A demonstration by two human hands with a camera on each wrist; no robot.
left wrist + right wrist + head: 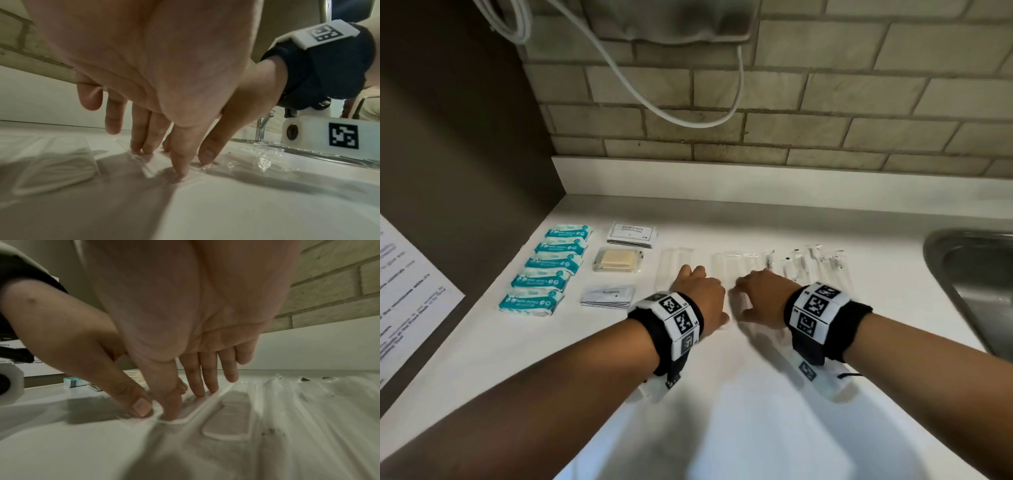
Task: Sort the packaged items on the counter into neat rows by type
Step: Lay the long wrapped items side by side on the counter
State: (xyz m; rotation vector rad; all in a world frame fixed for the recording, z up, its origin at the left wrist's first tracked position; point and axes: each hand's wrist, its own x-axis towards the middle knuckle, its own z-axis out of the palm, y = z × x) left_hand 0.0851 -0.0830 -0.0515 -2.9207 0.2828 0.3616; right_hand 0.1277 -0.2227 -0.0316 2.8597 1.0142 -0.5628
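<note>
Fingertips of left hand [700,297] and right hand [763,294] press flat clear packet [185,412], fingers straight; teal packs [549,266] left, steel sink [962,274] right.

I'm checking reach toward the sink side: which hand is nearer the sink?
The right hand. It rests on clear packets mid-counter, with the sink off to its right. The left hand lies beside it on the side away from the sink.

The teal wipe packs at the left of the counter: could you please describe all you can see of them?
Five teal wipe packs lie flat on the white counter in one slanting row, running from the back toward the near edge beside the dark side wall. Each is a soft, glossy wrapper, teal with white crimped ends and white print too small to read. Neighbours touch or nearly touch. Neither hand touches them.
</note>
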